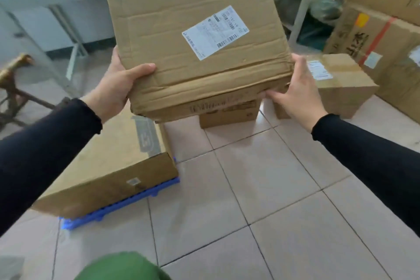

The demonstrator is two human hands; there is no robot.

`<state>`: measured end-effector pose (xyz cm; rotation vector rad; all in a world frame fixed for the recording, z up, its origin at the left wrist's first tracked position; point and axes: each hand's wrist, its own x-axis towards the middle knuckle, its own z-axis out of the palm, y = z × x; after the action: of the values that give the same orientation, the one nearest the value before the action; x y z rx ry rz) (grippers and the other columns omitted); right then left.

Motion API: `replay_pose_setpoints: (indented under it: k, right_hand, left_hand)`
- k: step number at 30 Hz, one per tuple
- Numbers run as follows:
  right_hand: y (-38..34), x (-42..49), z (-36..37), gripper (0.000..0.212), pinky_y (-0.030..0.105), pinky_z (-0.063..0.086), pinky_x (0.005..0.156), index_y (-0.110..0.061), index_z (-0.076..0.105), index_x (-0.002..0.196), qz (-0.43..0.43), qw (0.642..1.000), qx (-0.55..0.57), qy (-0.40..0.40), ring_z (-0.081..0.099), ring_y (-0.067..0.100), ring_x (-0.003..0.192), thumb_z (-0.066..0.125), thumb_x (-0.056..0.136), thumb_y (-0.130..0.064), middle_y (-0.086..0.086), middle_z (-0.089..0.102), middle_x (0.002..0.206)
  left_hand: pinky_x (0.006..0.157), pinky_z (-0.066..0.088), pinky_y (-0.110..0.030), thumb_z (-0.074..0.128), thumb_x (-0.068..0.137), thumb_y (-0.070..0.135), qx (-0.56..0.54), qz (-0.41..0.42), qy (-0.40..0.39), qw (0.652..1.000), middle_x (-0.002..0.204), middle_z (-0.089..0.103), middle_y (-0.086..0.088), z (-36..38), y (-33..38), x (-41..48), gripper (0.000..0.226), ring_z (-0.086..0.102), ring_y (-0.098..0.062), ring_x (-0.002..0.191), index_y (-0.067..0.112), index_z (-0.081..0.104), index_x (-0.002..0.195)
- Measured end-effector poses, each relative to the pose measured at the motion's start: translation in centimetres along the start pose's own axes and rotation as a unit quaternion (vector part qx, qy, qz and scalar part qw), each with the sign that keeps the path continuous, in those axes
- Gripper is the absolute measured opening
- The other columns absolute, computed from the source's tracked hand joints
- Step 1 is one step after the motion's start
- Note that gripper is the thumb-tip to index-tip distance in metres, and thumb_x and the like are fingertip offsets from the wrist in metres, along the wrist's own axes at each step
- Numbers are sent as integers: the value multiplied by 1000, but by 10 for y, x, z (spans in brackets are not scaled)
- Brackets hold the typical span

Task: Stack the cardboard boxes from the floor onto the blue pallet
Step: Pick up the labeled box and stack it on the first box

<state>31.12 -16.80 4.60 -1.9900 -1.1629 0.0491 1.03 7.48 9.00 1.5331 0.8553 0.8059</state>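
Over tiled floor [261, 177], labelled cardboard box [193, 36] gripped between left hand [116, 88] and right hand [295, 91]

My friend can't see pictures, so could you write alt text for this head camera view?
Two hands, left hand and right hand, hold a labelled cardboard box above a tiled floor. Lower left, a flat box lies on the blue pallet.

Brown creased cardboard box [195, 36] marked by a white label [214, 32] printed with black barcodes, blue pallet [127, 202], pale pink tiled floor [261, 188] lined with dark grout, black sleeves [45, 150], orange tape [377, 38] on a stacked box [372, 57].
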Motion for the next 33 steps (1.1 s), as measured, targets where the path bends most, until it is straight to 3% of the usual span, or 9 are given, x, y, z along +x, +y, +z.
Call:
replay_pose_setpoints:
  k: [6,10,14,17,20,24,27,30,33]
  right_hand:
    - [-107,5,117,86,35,42,104,-12,35,141,-74,987,87,-114,49,19,122,87,76,-34,7,52,137]
    - [-149,-12,171,84,42,47,105,-16,34,140,-91,972,118,-184,54,21,122,85,77,-39,4,56,136]
    - [-171,-25,199,80,42,49,103,-17,37,138,-83,965,134,-207,55,18,119,85,78,-40,2,54,133]
    - [-178,-30,208,78,42,52,99,-20,37,135,-76,965,126,-217,56,18,116,84,78,-44,0,54,131]
    - [-180,-36,212,76,36,52,95,-20,37,134,-58,963,126,-231,58,15,112,85,78,-41,-1,55,128]
    - [-179,-40,215,77,33,53,93,-22,36,133,-44,962,119,-243,60,14,109,85,77,-43,-3,56,126]
    - [-176,-37,211,79,29,49,86,-21,36,136,-48,962,97,-251,59,13,103,84,78,-45,-4,55,124]
    - [-170,-30,198,82,29,45,85,-22,36,141,-62,957,43,-280,57,12,99,83,78,-47,-3,53,125]
    - [-156,-13,174,90,34,47,98,-21,32,152,-89,940,-40,-326,54,19,121,83,80,-39,3,51,141]
  left_hand:
    - [81,61,-27,79,88,31,34,-79,109,990,132,70,0,-170,-18,-37,72,73,-15,112,19,45,150]
    - [67,62,-23,64,96,28,54,-139,104,983,111,79,10,-236,-33,-65,31,78,-5,88,31,59,127]
    - [62,64,-28,60,100,29,40,-194,102,975,124,72,-3,-271,-48,-76,20,79,-11,80,30,62,120]
    - [65,66,-34,58,102,28,21,-220,87,971,136,66,-16,-285,-60,-75,27,79,-17,82,26,62,129]
    - [58,64,-31,55,104,27,28,-241,86,966,129,67,-15,-289,-63,-73,44,79,-15,74,17,50,147]
    - [53,63,-30,60,100,27,57,-251,88,962,128,67,-16,-288,-62,-69,54,79,-15,68,15,47,151]
    - [72,63,-36,78,76,38,122,-261,72,955,142,61,-16,-289,-57,-65,85,77,-19,92,19,44,152]
    - [118,33,-50,84,80,34,272,-269,98,919,168,29,-7,-288,-42,-53,109,38,-31,147,29,16,166]
    - [123,21,-53,83,84,26,464,-218,71,855,172,17,-4,-265,-16,-37,107,19,-32,156,26,15,166]
